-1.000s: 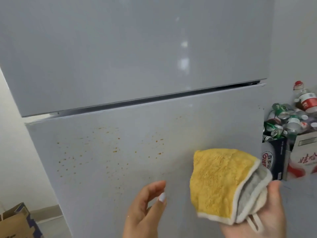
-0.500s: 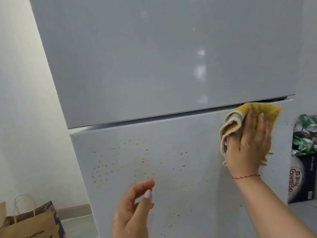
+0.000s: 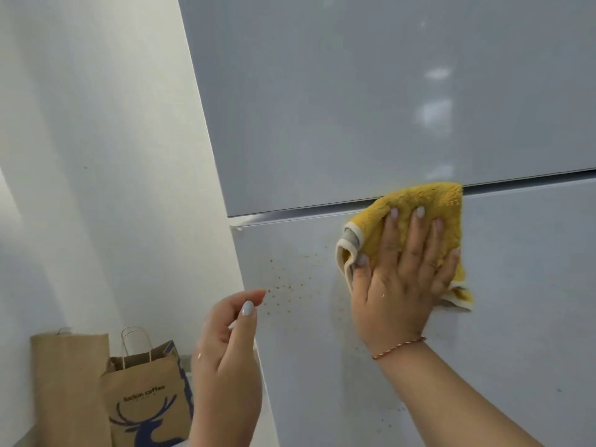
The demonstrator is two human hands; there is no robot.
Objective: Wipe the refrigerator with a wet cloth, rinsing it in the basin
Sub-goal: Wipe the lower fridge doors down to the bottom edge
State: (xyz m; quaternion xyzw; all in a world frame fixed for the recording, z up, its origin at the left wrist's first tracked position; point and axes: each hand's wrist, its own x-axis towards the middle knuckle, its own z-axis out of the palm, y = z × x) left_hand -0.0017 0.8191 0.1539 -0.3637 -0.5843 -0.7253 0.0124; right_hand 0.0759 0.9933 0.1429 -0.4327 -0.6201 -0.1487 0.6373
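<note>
Pressing cloth (image 3: 422,201) on refrigerator (image 3: 354,108); bag (image 3: 145,379) reads "luckin coffee"

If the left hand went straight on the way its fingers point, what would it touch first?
The left hand would probably meet the grey lower refrigerator door at its orange specks; depth unclear.

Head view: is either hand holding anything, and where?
Right hand presses yellow cloth flat on lower fridge door, palm over its middle; no grip. Left hand holds nothing.
</note>
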